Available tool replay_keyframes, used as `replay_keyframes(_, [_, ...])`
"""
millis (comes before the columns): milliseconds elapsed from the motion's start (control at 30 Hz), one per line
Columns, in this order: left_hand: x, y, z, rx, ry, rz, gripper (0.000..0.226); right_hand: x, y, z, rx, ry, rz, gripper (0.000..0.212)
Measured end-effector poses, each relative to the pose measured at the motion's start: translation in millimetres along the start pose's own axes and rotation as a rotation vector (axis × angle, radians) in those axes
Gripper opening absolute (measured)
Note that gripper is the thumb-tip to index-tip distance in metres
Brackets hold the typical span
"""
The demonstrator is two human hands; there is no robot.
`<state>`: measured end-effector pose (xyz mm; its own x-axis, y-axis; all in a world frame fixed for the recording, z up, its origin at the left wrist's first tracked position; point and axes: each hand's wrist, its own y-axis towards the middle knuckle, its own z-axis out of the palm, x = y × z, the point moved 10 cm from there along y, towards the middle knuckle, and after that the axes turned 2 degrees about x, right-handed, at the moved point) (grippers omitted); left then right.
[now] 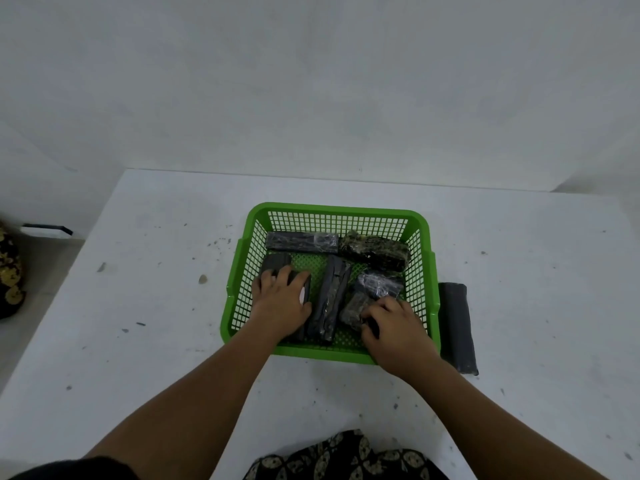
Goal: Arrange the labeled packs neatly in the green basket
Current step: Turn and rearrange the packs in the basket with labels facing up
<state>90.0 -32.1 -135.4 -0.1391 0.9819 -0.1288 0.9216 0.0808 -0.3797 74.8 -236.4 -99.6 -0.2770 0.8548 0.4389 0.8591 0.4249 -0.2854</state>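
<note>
A green mesh basket (pixel 332 213) stands on the white table and holds several dark wrapped packs. My left hand (pixel 280 301) lies flat on a dark pack (pixel 275 263) at the basket's left side, fingers over it. In the front right corner my right hand (pixel 394 327) grips a small greenish-dark pack (pixel 355 308). A long dark pack (pixel 330 299) lies lengthwise in the middle. Two packs lie along the back wall: a black one (pixel 301 242) and a mossy one (pixel 375 251). A shiny plastic-wrapped pack (pixel 379 284) sits just beyond my right hand.
Another dark pack (pixel 457 327) lies on the table right against the basket's right wall. The white table (pixel 156 306) carries small specks and ends at a white wall behind. Patterned cloth (pixel 10 271) shows at the far left and at the bottom edge.
</note>
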Motion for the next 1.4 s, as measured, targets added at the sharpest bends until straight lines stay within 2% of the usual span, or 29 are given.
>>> replay_keyframes(200, [7.4,-6.8,-2.6,-0.007,-0.160,-0.006,0.056,-0.7,0.6,0.6,0.007,0.004,0.007,0.033])
replay_keyframes(300, [-1.3,-7.3,-25.9,-0.155,-0.202,0.036,0.044,-1.2,0.1,0.7,0.007,0.014,0.015,0.034])
replay_keyframes(367, [-18.7,-0.4,-38.1,-0.189,-0.209,0.072,0.042,-0.9,-0.5,0.2,0.004,0.018,0.014,0.034])
replay_keyframes(567, [-49.9,21.0,-11.9,0.068,-0.078,-0.012,0.063,-0.5,-1.1,0.5,0.000,-0.008,0.013,0.035])
replay_keyframes(833, [-53.9,16.5,-12.8,0.057,-0.226,-0.102,0.054,-2.2,0.4,0.0,-0.013,-0.003,0.025,0.035])
replay_keyframes(1033, [-50.4,7.2,-22.5,0.012,-0.520,-0.084,0.071,-1.0,-0.8,-1.1,-0.013,-0.011,0.016,0.035])
replay_keyframes(1200, [-45.3,4.9,-20.1,-0.009,-0.437,-0.094,0.088,-1.0,-1.7,-1.8,-0.009,0.005,0.021,0.034])
replay_keyframes(1400, [-58.4,4.3,-5.6,0.089,-0.271,0.003,0.065,-0.8,-0.6,-1.7,-0.011,0.010,0.025,0.032])
